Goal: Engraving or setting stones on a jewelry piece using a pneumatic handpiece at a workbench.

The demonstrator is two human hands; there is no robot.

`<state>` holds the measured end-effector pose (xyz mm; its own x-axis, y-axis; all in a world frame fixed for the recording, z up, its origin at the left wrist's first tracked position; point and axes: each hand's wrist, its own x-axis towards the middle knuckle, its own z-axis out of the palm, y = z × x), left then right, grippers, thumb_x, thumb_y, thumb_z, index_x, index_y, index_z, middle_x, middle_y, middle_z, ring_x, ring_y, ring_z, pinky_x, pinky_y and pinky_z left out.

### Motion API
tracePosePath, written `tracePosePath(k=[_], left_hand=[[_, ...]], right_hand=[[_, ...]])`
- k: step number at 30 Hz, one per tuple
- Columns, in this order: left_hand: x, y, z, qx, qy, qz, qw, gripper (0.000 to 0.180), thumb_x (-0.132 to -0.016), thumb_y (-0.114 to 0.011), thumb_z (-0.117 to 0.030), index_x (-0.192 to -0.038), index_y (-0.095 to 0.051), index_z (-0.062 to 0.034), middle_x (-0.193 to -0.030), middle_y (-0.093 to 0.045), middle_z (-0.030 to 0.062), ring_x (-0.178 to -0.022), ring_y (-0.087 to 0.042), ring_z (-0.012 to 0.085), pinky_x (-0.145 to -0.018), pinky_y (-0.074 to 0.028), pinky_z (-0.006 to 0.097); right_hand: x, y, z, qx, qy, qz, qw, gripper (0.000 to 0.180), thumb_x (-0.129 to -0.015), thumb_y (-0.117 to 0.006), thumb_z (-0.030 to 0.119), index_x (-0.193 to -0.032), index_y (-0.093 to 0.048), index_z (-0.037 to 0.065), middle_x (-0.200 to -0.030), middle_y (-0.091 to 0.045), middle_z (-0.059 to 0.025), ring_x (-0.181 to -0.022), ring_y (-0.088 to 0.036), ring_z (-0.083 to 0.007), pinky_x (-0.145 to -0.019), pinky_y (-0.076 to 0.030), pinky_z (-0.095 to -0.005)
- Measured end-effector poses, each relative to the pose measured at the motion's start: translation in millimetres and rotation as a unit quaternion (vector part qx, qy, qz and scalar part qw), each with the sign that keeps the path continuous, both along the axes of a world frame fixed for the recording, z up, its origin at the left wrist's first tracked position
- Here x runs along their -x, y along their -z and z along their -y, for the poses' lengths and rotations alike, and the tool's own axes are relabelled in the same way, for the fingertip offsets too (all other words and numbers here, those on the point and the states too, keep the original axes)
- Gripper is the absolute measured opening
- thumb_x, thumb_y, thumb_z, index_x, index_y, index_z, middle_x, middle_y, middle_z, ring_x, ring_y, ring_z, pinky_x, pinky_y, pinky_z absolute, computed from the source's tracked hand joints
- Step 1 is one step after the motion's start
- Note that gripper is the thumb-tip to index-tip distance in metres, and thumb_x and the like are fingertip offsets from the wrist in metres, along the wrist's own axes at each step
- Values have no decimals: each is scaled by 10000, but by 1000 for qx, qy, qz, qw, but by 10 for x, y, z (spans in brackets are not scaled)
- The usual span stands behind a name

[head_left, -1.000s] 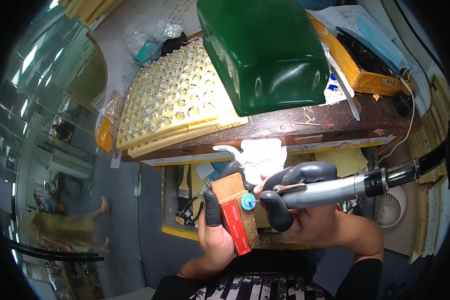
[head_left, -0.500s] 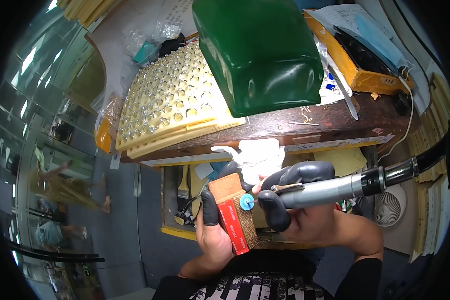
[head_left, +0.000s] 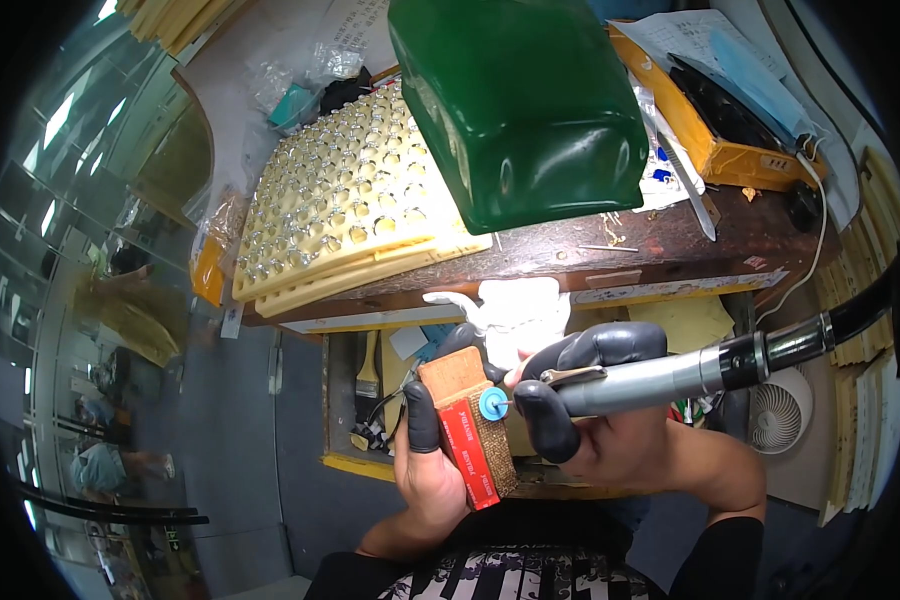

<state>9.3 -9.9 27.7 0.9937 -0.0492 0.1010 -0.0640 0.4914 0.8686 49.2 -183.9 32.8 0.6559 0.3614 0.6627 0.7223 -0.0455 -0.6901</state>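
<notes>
My left hand (head_left: 432, 485), with black finger cots on, is closed around a small rectangular block (head_left: 470, 455). The block has a bare orange-brown end, a red printed wrapper and a rough brown side. In my right hand (head_left: 620, 440), also wearing black finger cots, is a silver rotary handpiece (head_left: 660, 384) with a black hose. A round blue polishing wheel (head_left: 493, 403) on its thin shaft sits right at the block's rough side near the bare end; I cannot tell how hard it presses. Both hands are above the open drawer, in front of the bench edge.
Cream trays (head_left: 350, 190) filled with rows of small shiny rings lie on the bench (head_left: 670, 235). A large green cover (head_left: 530, 120) looms over the middle. Tweezers (head_left: 692, 190) and an orange box (head_left: 735, 160) are at right. A brush (head_left: 368, 365) and white fan (head_left: 782, 412) are below.
Both hands, the block and the handpiece stay almost in place, with only a tiny shift. In the left background, a person's position has changed.
</notes>
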Motion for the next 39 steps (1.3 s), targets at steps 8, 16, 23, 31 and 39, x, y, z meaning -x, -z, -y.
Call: tracePosePath(k=[8,16,23,31,39], left_hand=[[0,-5,-3,7,3,0,1000,598,-1099,-245,-392,-1491,-334,50,-1445,-473,180,-1321,-493,259,-1139,-364,409],[3,4,-3,-9,-13,1,1000,602,-1098,-254,-396,-1491,-337,53,-1456,-469,161,-1323,-487,239,-1137,-363,397],[0,41,-17,7,-10,-7,1000,604,-1099,-254,-395,-1494,-331,57,-1462,-466,151,-1315,-488,222,-1130,-367,385],[8,42,-31,12,-3,-15,1000,605,-1097,-261,-399,-1494,-331,52,-1459,-468,154,-1312,-495,231,-1134,-364,394],[-6,16,-14,3,3,11,1000,607,-1096,-261,-402,-1493,-332,51,-1451,-469,170,-1318,-495,245,-1137,-364,402]], right_hand=[[0,6,-5,8,8,18,1000,244,-878,-640,6,-1101,-548,-22,-1022,-639,-130,-964,-672,-236,-984,-532,-437],[4,-48,8,-2,-5,-8,1000,200,-882,-636,17,-1071,-579,-18,-1017,-647,-121,-957,-674,-233,-982,-536,-437],[-9,-37,14,-11,-7,-26,1000,147,-886,-625,32,-1026,-632,-11,-979,-676,-109,-932,-682,-221,-979,-546,-453],[-12,-60,1,7,19,-4,1000,129,-889,-624,37,-1006,-633,-16,-951,-685,-108,-891,-688,-220,-939,-563,-430],[-17,-93,-9,11,21,4,1000,117,-887,-639,32,-978,-593,-25,-905,-684,-101,-855,-689,-207,-893,-572,-392]])
